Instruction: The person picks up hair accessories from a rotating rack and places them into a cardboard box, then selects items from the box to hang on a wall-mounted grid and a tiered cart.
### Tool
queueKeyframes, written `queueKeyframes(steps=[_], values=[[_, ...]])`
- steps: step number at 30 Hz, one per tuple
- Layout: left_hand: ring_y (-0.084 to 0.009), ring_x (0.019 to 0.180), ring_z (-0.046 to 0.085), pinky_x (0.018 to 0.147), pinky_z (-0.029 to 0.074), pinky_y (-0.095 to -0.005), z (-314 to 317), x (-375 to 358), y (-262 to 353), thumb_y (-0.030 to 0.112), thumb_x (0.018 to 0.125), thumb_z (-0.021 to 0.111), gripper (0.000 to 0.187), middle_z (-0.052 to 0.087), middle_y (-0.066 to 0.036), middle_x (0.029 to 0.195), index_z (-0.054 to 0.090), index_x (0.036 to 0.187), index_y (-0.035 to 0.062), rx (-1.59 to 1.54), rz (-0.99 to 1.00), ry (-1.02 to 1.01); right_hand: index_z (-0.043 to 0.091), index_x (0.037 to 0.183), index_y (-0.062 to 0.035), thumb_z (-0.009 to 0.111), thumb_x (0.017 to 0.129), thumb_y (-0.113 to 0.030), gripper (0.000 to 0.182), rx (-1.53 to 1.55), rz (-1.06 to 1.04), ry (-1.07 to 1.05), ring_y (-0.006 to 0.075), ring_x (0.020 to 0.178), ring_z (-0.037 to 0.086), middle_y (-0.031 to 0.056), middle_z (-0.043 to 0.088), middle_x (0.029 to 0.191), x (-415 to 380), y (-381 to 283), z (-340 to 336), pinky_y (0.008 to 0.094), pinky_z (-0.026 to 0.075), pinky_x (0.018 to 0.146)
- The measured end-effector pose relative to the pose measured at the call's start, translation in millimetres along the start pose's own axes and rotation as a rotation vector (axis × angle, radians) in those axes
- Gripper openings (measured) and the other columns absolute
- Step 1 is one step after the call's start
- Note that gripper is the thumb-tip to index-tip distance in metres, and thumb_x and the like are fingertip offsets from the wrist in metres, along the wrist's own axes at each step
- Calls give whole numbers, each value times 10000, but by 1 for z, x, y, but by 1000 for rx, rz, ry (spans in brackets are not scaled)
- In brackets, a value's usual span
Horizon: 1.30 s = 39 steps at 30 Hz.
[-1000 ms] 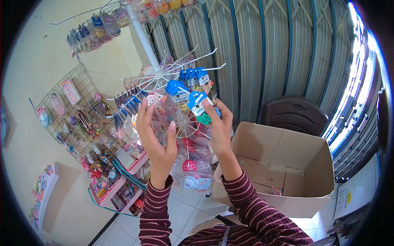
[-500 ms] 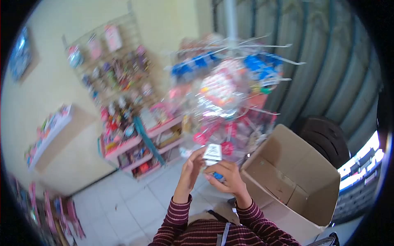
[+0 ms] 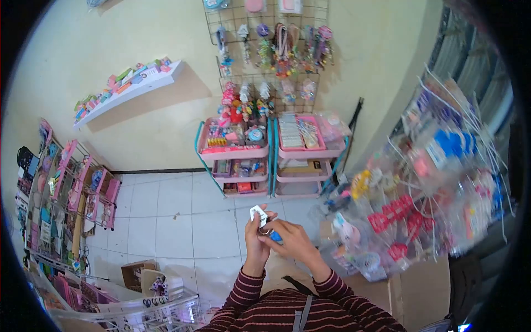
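Observation:
In front of my body, my left hand (image 3: 255,249) is closed on a white card tag (image 3: 258,212), pinched near its fingertips. My right hand (image 3: 297,241) meets it from the right, fingers curled around a small blue item (image 3: 275,237). A dark, ring-like part shows between the two hands, close to the tag. The fingers cover most of the item, so its exact kind cannot be made out.
At right stands a wire display rack (image 3: 426,191) hung with bagged goods, above a cardboard box (image 3: 423,293). Pink trolleys (image 3: 238,154) line the far wall under a wire grid (image 3: 271,66). A white shelf (image 3: 135,93) and stocked racks (image 3: 55,205) are at left.
The view has swung left, so the display rack and cardboard box now sit farther right and the trolleys are ahead. Both hands keep hold of the tagged item, whose tag has tilted.

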State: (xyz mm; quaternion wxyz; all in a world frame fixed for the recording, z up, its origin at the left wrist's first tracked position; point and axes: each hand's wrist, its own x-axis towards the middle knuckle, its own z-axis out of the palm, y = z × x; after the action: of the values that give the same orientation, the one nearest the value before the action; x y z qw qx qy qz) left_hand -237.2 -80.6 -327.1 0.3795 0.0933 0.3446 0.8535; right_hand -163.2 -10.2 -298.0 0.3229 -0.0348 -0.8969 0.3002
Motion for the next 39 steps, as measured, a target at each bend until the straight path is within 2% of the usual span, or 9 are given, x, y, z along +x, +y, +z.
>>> queueKeyframes(steps=[3,8,10,13,16,17,23,30,39], values=[[-169,850,519,738,411,-274,-20,52,12,283,855,391,385,551,-84,836,401,1078,-30,9,122,224,417,913,-58,577,726,-307,350,261,184,50,266,589,564,113,561,698,35,30,33,330,444,506],[-116,753,518,675,415,-232,-5,143,59,285,863,377,349,553,-52,769,483,999,-18,291,253,126,408,898,-23,552,749,-290,338,359,268,-115,299,578,551,131,550,663,118,97,61,343,416,489],[-80,639,487,568,412,-208,-7,176,68,291,864,376,334,532,-24,727,523,936,1,439,140,35,451,890,-7,559,758,-194,253,425,272,-137,174,516,510,87,519,592,143,126,74,290,392,472],[-55,580,445,476,385,-197,-22,220,65,285,866,375,320,505,-1,691,536,888,10,689,157,-17,486,842,9,529,776,-175,200,508,366,-133,140,496,485,79,503,554,173,155,75,283,377,458],[-60,633,491,499,397,-181,-17,248,68,296,866,367,331,537,-23,765,529,911,10,566,85,-44,503,780,13,492,800,-180,194,607,384,-59,106,480,460,59,494,527,203,166,65,261,358,442],[-59,664,490,490,398,-183,-15,256,69,289,866,372,314,529,-14,803,522,922,18,543,96,-85,510,715,1,455,826,-201,237,669,531,-84,88,472,451,39,504,535,210,166,60,237,340,428],[-109,862,477,735,381,-234,-35,296,46,230,840,444,312,514,-31,921,446,1067,15,538,42,-95,513,715,-34,408,850,-318,331,908,745,120,57,516,435,5,495,564,218,224,88,201,338,468],[-95,826,451,676,365,-213,-23,350,14,140,800,512,339,490,-25,960,421,1101,13,418,-4,-84,534,773,-28,432,841,-322,319,699,873,309,41,625,398,-27,469,677,238,284,100,190,323,547],[-80,762,451,601,378,-201,-32,440,13,78,815,472,237,484,-43,938,410,1034,12,440,-117,-159,468,653,-19,441,839,-303,340,616,891,317,52,494,365,-18,396,537,283,345,109,209,299,437]])
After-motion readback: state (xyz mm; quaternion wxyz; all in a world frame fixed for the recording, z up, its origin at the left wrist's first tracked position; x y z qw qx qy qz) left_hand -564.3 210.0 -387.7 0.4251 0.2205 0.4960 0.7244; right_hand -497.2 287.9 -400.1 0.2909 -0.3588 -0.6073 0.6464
